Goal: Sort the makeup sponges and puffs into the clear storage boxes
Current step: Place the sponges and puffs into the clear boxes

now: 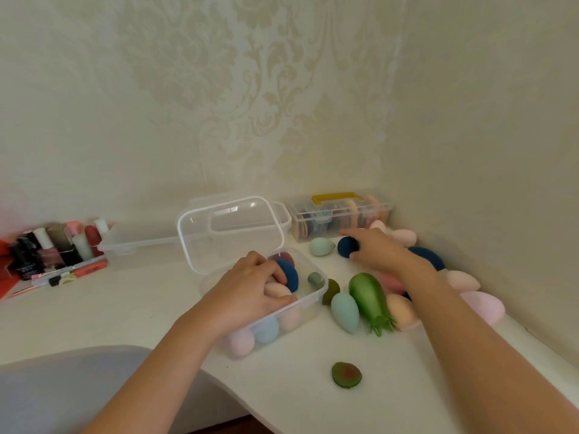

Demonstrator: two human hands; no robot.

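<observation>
A white tabletop [125,308] fills a corner papered in cream damask wallpaper [219,89]. At nine o'clock on the table stands a cluster of small nail-polish bottles [53,245].

At the centre sits an open clear plastic storage box [313,300], its hinged lid [232,233] standing up at twelve o'clock of it. The left hand [250,289] is down inside this box, its fingers curled round a peach egg-shaped sponge [277,289]. A dark-blue rounded sponge [289,274] lies just beside it at two o'clock. Pale pink, blue and peach sponges press against the box's near wall.

At five o'clock of the box, well apart, lies a flat avocado-shaped green puff [346,374]. At three o'clock a teal teardrop sponge [344,311] touches a glossy green aubergine-shaped case [368,296].

The right hand [376,252] reaches to one o'clock. Its forefinger lies over a navy round sponge [346,246] and its thumb is under the near edge, pinching it. This sponge lies just in front of a closed clear box with a yellow handle [341,220]. A mint sponge [321,246] lies at its nine o'clock. Pink sponges [482,305] line the right wall.
</observation>
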